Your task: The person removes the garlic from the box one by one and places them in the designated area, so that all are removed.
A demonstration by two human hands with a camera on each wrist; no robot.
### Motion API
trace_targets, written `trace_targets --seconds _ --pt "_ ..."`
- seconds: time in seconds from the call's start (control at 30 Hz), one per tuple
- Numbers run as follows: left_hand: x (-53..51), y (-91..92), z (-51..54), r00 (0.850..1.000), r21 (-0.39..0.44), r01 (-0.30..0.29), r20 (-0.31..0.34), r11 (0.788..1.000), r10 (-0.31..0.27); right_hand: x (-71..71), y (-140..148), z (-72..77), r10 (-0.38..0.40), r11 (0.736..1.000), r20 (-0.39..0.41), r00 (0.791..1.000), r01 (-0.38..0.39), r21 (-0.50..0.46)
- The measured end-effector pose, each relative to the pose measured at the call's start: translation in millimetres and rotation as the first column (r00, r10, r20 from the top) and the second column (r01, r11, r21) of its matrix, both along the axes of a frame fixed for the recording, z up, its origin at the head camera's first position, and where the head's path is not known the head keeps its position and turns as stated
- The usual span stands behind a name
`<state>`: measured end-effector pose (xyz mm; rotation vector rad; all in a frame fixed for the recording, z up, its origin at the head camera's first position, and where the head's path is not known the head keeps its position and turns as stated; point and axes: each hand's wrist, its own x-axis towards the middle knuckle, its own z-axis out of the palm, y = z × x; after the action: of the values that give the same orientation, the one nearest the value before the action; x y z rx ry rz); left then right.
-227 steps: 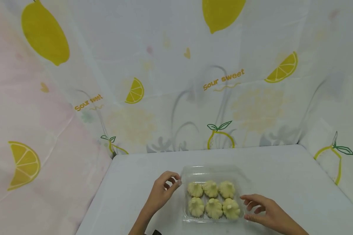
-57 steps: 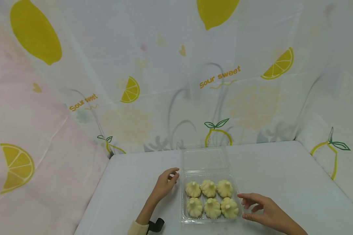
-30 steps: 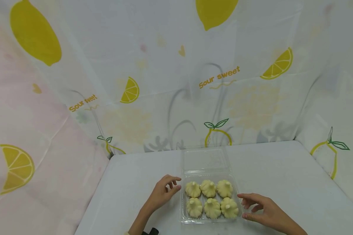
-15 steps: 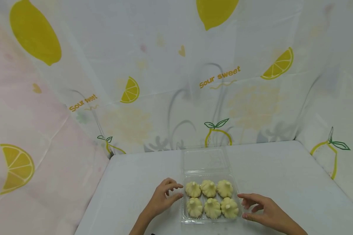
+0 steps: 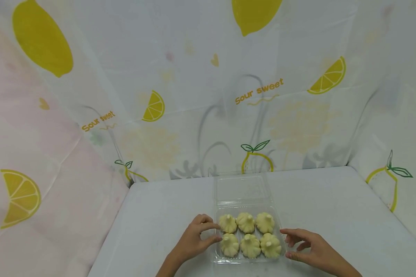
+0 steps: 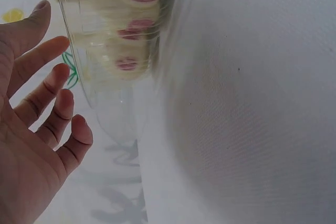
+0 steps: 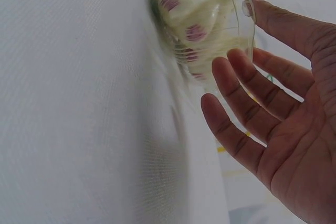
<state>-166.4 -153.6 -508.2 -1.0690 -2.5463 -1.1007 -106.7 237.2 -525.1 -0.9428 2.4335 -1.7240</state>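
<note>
A clear plastic box (image 5: 246,261) with its lid (image 5: 242,188) folded back holds two rows of pale, garlic-like pieces (image 5: 245,222). My left hand (image 5: 195,237) is at the box's left side, thumb and index tips over its rim beside the leftmost pieces; in the left wrist view that hand (image 6: 39,103) has loosely bent, spread fingers beside the clear wall. My right hand (image 5: 310,246) is at the right side, its fingertips at the rim. The right wrist view shows that hand (image 7: 283,93) with the thumb at the rim and relaxed fingers near the wall. Pinkish patches mark the pieces' lower sides.
The box stands on a white-covered table (image 5: 166,200). Behind and at both sides hang cloths (image 5: 194,77) printed with lemons and the words "Sour sweet". White tabletop extends left, right and behind the hands.
Over the last second my left hand has moved right and toward the near side, its fingertips now over the box's left rim. Earlier, the lid swung back from a more raised position. My right hand stays put.
</note>
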Motion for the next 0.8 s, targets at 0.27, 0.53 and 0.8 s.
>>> trace_targets --seconds 0.27,0.53,0.8 --pt "1.7 3.1 -0.8 0.998 -0.048 0.006 -0.057 0.999 -0.009 0.3 0.4 -0.2 0.011 1.0 0.008 1.0 -0.011 -0.01" --pt "2.2 7.2 1.1 0.988 -0.071 0.029 -0.148 0.997 -0.039 0.4 -0.3 0.5 0.009 1.0 0.017 1.0 -0.009 -0.013" --pt "2.0 10.3 5.5 0.99 -0.108 0.044 -0.126 0.993 -0.058 0.3 0.7 -1.1 0.021 0.999 -0.012 1.0 -0.021 -0.038"
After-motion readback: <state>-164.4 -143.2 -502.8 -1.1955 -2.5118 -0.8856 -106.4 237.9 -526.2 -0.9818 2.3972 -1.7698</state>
